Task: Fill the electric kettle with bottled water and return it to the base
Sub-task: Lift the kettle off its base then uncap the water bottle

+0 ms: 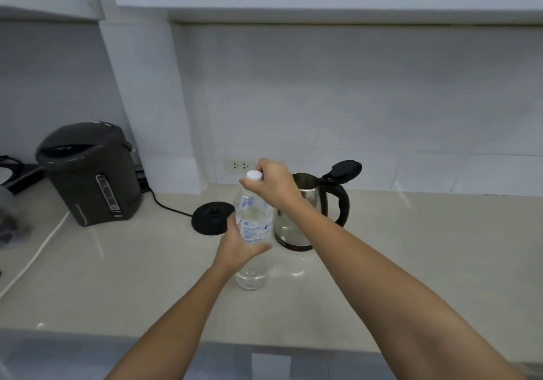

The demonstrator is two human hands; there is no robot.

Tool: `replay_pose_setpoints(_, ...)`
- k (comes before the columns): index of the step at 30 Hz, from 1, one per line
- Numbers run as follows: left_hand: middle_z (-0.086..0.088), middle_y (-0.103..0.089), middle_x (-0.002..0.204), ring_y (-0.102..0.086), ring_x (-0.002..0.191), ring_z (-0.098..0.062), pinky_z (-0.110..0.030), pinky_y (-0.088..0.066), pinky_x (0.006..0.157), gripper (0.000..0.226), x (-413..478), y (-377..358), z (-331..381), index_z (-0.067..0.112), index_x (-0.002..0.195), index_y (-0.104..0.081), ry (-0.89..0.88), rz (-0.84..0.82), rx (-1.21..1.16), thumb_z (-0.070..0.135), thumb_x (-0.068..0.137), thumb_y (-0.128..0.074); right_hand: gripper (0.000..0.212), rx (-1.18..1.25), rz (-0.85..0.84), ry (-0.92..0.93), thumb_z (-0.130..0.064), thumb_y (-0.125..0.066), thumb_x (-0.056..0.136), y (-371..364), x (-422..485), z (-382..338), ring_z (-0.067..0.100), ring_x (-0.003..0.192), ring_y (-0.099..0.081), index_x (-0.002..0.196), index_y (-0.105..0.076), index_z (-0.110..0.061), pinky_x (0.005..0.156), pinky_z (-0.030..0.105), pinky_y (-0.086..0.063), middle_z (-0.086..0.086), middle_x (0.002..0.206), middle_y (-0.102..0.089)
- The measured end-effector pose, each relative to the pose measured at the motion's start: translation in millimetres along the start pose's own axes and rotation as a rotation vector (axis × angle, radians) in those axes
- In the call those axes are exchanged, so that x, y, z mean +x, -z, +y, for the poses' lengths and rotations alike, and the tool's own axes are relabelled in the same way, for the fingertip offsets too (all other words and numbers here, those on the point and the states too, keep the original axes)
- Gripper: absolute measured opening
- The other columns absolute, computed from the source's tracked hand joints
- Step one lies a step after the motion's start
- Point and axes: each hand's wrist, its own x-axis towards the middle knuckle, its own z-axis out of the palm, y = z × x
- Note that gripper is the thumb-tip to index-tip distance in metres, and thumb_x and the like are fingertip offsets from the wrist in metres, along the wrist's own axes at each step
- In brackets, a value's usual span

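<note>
A clear plastic water bottle [253, 221] with a blue-printed label stands upright on the beige counter [411, 262]. My left hand [239, 246] grips its middle from the left. My right hand [274, 184] is closed over its white cap [254, 175] from the right. Just behind and right of the bottle stands the steel electric kettle [305, 218] with a black handle and its black lid [343, 169] flipped open. The round black kettle base [212, 217] lies on the counter left of the bottle, its cord running left.
A dark grey thermo pot [88, 174] stands at the back left, with a white cable [35, 257] trailing toward the front edge. A wall socket [240, 164] sits behind the bottle. Dark items lie at the far left edge. A cabinet hangs overhead.
</note>
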Motion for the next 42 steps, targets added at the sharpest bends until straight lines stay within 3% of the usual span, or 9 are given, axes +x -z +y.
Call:
replay_pose_setpoints(5, 0.011, -0.057, 0.107, -0.057, 0.097, -0.012, -0.024, -0.045, 0.082, 0.092, 0.6, 3.2, -8.2, 0.019, 0.134, -0.036, 0.045, 0.089, -0.015, 0.030, 0.061, -0.090, 0.038, -0.162, -0.090, 0.021, -0.044, -0.063, 0.085, -0.1, 7.6, -19.1, 0.026, 0.083, -0.060, 0.091, -0.055, -0.008, 0.066, 0.036, -0.046, 0.009, 0.089, -0.063)
replay_pose_setpoints(11, 0.009, -0.059, 0.106, -0.059, 0.095, -0.012, -0.024, -0.045, 0.079, 0.088, 3.7, 5.5, -10.3, 0.021, 0.133, -0.038, 0.049, 0.073, 0.014, 0.032, 0.062, -0.089, 0.040, -0.457, -0.244, 0.052, -0.044, -0.056, 0.091, 14.0, 24.9, -34.4, 0.024, 0.073, -0.048, 0.074, -0.043, -0.010, 0.049, 0.027, -0.030, 0.000, 0.065, -0.043)
replay_pose_setpoints(20, 0.011, -0.058, 0.102, -0.057, 0.091, -0.010, -0.023, -0.046, 0.078, 0.085, 4.0, 8.3, -11.2, 0.020, 0.131, -0.039, 0.030, 0.057, 0.054, 0.033, 0.063, -0.088, 0.025, -0.521, -0.558, 0.285, -0.024, -0.050, 0.099, 34.5, 30.5, -31.8, 0.028, 0.100, -0.053, 0.117, -0.048, -0.007, 0.080, 0.035, -0.041, 0.009, 0.111, -0.055)
replay_pose_setpoints(23, 0.011, -0.057, 0.103, -0.057, 0.093, -0.010, -0.023, -0.046, 0.080, 0.086, 5.4, 9.5, -11.8, 0.020, 0.133, -0.038, 0.034, 0.050, 0.053, 0.033, 0.064, -0.088, 0.028, -0.602, -0.574, 0.374, -0.005, -0.048, 0.098, 38.4, 33.7, -31.2, 0.023, 0.108, -0.052, 0.124, -0.050, -0.014, 0.087, 0.035, -0.044, 0.006, 0.124, -0.053)
replay_pose_setpoints(26, 0.009, -0.060, 0.107, -0.057, 0.095, -0.010, -0.023, -0.047, 0.081, 0.087, 5.7, 10.3, -12.2, 0.021, 0.133, -0.037, 0.031, 0.039, 0.056, 0.034, 0.064, -0.088, 0.051, -0.584, -0.568, 0.439, 0.018, -0.038, 0.087, 40.6, 33.3, -27.2, 0.020, 0.103, -0.056, 0.119, -0.054, -0.019, 0.085, 0.036, -0.049, 0.001, 0.121, -0.051)
replay_pose_setpoints(30, 0.008, -0.061, 0.111, -0.060, 0.101, -0.013, -0.025, -0.048, 0.084, 0.088, 5.9, 10.1, -14.7, 0.021, 0.133, -0.038, 0.028, 0.040, 0.056, 0.036, 0.062, -0.088, 0.038, -0.506, -0.443, 0.466, 0.010, -0.047, 0.087, 42.6, 31.4, -20.7, 0.019, 0.093, -0.053, 0.111, -0.059, -0.017, 0.078, 0.029, -0.043, 0.002, 0.117, -0.055)
replay_pose_setpoints(35, 0.006, -0.063, 0.116, -0.061, 0.106, -0.016, -0.027, -0.049, 0.087, 0.088, 3.8, 5.0, -19.2, 0.022, 0.134, -0.038, 0.038, 0.074, 0.030, 0.036, 0.062, -0.087, 0.027, -0.211, -0.128, 0.202, -0.015, -0.063, 0.088, 45.4, 6.7, 16.5, 0.020, 0.091, -0.064, 0.115, -0.059, -0.019, 0.083, 0.030, -0.051, 0.002, 0.115, -0.064)
replay_pose_setpoints(39, 0.004, -0.061, 0.118, -0.060, 0.107, -0.017, -0.027, -0.047, 0.088, 0.081, -4.3, -8.9, -24.4, 0.018, 0.132, -0.040, 0.043, 0.138, -0.114, 0.028, 0.067, -0.086, 0.021, -0.275, -0.187, -0.235, -0.024, -0.060, 0.086, 20.5, -33.0, 101.5, 0.027, 0.095, -0.064, 0.105, -0.057, -0.017, 0.082, 0.040, -0.055, 0.007, 0.107, -0.066)
replay_pose_setpoints(42, 0.005, -0.058, 0.120, -0.058, 0.111, -0.015, -0.026, -0.045, 0.091, 0.080, -8.9, -21.8, -29.3, 0.017, 0.134, -0.037, 0.050, 0.173, -0.230, 0.022, 0.070, -0.085, 0.029, -0.252, -0.283, -0.455, -0.024, -0.070, 0.082, 0.3, -71.3, 158.8, 0.024, 0.094, -0.061, 0.107, -0.062, -0.011, 0.085, 0.036, -0.054, 0.007, 0.107, -0.062)
